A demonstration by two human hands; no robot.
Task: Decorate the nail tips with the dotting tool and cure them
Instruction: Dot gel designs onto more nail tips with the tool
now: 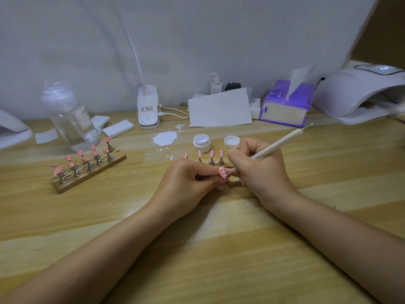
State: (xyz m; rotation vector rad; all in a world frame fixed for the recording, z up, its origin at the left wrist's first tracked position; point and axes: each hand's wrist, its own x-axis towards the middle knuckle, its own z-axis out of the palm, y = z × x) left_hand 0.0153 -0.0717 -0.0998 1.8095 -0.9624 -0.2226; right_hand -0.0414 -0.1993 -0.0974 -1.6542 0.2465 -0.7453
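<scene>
My left hand (pixel 188 183) pinches the stand of a pink nail tip (pixel 222 172) that carries white dots. My right hand (pixel 260 170) grips a cream dotting tool (pixel 276 145) like a pen, its lower point touching that nail tip. Just behind my hands stands a row of pink dotted nail tips (pixel 211 155) on metal stands. A wooden holder (pixel 87 170) at the left carries several plain pink nail tips. An open white gel jar (pixel 201 142) and its lid (pixel 231 141) sit behind the row. The white curing lamp (pixel 359 93) stands at the far right.
A white paint smear (pixel 164 138) lies on the wooden table (pixel 219 249). Behind are a clear pump bottle (pixel 70 115), white pads (pixel 118 127), a clip lamp base (pixel 148 108), a white card (pixel 220 108), chargers and a purple tissue box (pixel 285 104). Another white device (pixel 11 130) sits far left.
</scene>
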